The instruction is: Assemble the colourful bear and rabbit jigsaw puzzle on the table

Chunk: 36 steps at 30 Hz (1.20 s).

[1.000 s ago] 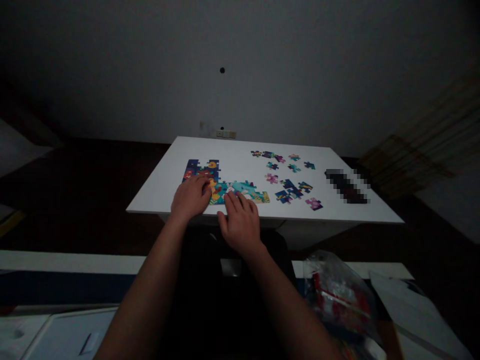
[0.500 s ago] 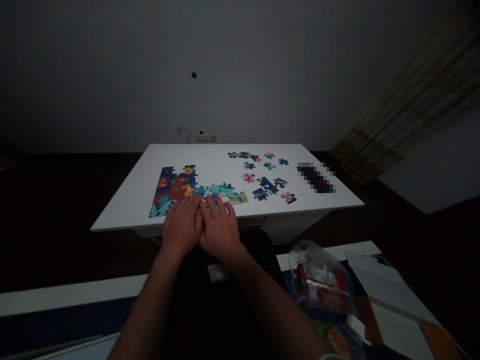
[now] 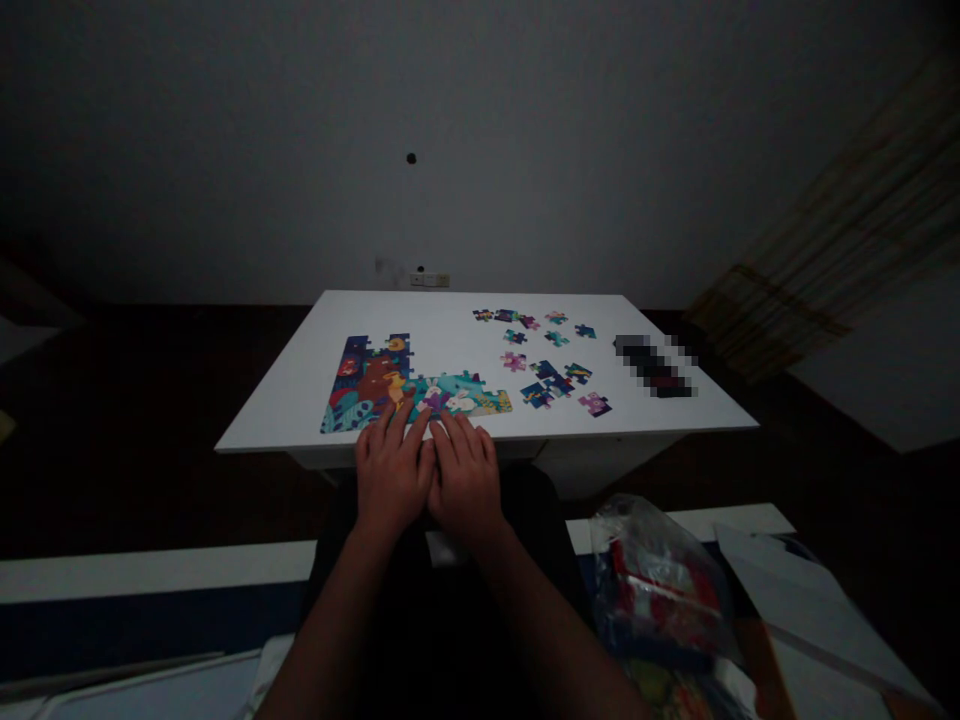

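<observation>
Left hand (image 3: 391, 475) and right hand (image 3: 465, 480) flat, side by side, fingers spread, nothing held; fingertips at near edge of part-built jigsaw puzzle (image 3: 375, 385). Puzzle lies near left on white surface (image 3: 450, 325). Loose pieces (image 3: 514, 361) scattered to its right. Plastic bag (image 3: 660, 585) lies nearer the person, off the surface.

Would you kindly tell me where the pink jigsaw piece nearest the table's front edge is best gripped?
Pinch the pink jigsaw piece by opposite edges from above with the right hand: it lies flat on the white table, apart from other pieces, so there is room beside it.
</observation>
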Available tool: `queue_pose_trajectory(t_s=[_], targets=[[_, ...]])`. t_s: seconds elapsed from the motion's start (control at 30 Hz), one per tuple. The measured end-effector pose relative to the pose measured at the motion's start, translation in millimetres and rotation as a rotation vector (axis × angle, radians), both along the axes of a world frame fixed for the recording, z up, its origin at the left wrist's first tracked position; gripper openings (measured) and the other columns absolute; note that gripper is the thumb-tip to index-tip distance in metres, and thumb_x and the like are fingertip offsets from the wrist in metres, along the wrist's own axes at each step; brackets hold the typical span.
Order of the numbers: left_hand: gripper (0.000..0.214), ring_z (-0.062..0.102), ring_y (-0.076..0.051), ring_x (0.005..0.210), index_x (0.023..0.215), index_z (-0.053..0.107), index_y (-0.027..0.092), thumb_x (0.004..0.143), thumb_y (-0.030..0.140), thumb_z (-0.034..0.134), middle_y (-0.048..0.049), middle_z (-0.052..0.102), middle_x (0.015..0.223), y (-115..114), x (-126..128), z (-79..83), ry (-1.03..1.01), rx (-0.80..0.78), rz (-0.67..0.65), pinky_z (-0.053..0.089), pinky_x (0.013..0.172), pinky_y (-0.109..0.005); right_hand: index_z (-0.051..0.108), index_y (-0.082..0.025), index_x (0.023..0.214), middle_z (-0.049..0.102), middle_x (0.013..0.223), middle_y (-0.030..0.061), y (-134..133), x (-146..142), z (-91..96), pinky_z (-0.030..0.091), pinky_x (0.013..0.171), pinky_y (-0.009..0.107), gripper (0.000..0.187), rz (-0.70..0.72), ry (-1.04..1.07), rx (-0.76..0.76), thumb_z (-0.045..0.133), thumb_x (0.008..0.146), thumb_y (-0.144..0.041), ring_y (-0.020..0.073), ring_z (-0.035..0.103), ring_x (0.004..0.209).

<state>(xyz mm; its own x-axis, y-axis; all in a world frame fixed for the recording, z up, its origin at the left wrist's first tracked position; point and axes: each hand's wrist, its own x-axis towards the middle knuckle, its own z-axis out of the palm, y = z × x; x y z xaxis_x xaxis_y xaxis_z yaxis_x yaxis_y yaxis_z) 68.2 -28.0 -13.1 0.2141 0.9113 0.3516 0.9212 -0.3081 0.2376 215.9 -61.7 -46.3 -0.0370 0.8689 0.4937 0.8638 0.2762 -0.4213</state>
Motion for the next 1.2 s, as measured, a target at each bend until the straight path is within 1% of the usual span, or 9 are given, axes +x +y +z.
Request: queue_pose_trajectory(t_s=[0.1,0.2,0.3,0.37,0.5,0.57,0.83,1.07,1.2], targets=[[0.058,0.051,-0.041,0.182,0.175,0.071,0.039,0.120,0.039,0.053,-0.0069,0.061,0.192,-3,2,-5.7,-0.009,0.012,0.014,0.042,0.147,-0.073,0.060,-0.046,0.186,0.064,0.188,-0.0020,-3,12,10.6,0.051,0.142,0.063,0.068,0.066,-0.016,-0.013,0.053,0.119,-0.037,0.0342,0.061,0.176],[0.060,0.050,-0.042,0.183,0.177,0.069,0.037,0.119,0.040,0.057,-0.0088,0.059,0.193,-6,2,-8.7,-0.007,0.020,0.008,0.039,0.149,-0.073,0.071,-0.042,0.176,0.076,0.176,0.0038,-5,44,18.3,0.053,0.138,0.061,0.061,0.096,0.036,0.024,0.057,0.117,-0.037,0.0352,0.070,0.166],[0.066,0.048,-0.042,0.184,0.181,0.064,0.040,0.115,0.036,0.064,-0.0077,0.058,0.194,-8,2,-10.5,-0.016,0.020,0.000,0.037,0.151,-0.074,0.078,-0.032,0.164,0.085,0.161,0.0130,-4,89,21.7,0.054,0.133,0.065,0.053,-0.101,0.112,0.134,0.057,0.116,-0.038,0.0413,0.076,0.153],[0.069,0.047,-0.042,0.184,0.182,0.063,0.040,0.114,0.035,0.067,-0.0071,0.058,0.194,-9,2,-13.0,-0.028,0.018,0.000,0.034,0.153,-0.074,0.080,-0.026,0.161,0.083,0.163,0.0180,-2,115,22.7,0.051,0.133,0.067,0.052,-0.235,0.080,0.178,0.056,0.117,-0.038,0.0441,0.072,0.156],[0.066,0.049,-0.043,0.183,0.180,0.065,0.035,0.114,0.034,0.065,-0.0105,0.059,0.193,-8,2,-22.6,-0.054,0.065,-0.011,0.032,0.154,-0.073,0.077,-0.022,0.164,0.071,0.180,0.0205,-1,143,21.1,0.047,0.135,0.062,0.052,-0.277,-0.082,0.058,0.054,0.121,-0.038,0.0432,0.059,0.170],[0.064,0.052,-0.043,0.181,0.178,0.068,0.031,0.114,0.033,0.066,-0.0132,0.062,0.190,-7,2,-28.2,-0.068,0.124,-0.014,0.034,0.152,-0.073,0.078,-0.024,0.163,0.074,0.177,0.0190,-5,149,16.8,0.048,0.133,0.060,0.050,-0.240,-0.125,0.034,0.055,0.122,-0.038,0.0409,0.063,0.166],[0.062,0.058,-0.042,0.176,0.173,0.072,0.028,0.111,0.025,0.068,-0.0155,0.067,0.186,-9,1,-36.2,-0.055,0.223,-0.037,0.041,0.149,-0.068,0.086,-0.035,0.151,0.085,0.161,0.0133,-16,161,-9.0,0.059,0.123,0.069,0.042,-0.183,-0.083,0.228,0.063,0.116,-0.034,0.0433,0.079,0.146],[0.063,0.059,-0.043,0.175,0.173,0.072,0.026,0.110,0.023,0.069,-0.0169,0.067,0.186,-9,2,-38.1,-0.077,0.257,-0.038,0.042,0.148,-0.069,0.085,-0.033,0.151,0.085,0.161,0.0150,-13,150,-19.9,0.057,0.127,0.075,0.047,-0.238,-0.047,0.247,0.062,0.111,-0.029,0.0444,0.078,0.149],[0.062,0.058,-0.043,0.175,0.172,0.072,0.025,0.110,0.024,0.069,-0.0176,0.067,0.185,-8,1,-39.6,-0.083,0.274,-0.051,0.040,0.148,-0.068,0.085,-0.026,0.152,0.084,0.162,0.0170,-11,143,-17.9,0.056,0.127,0.074,0.050,-0.281,-0.062,0.256,0.061,0.108,-0.026,0.0445,0.078,0.147]])
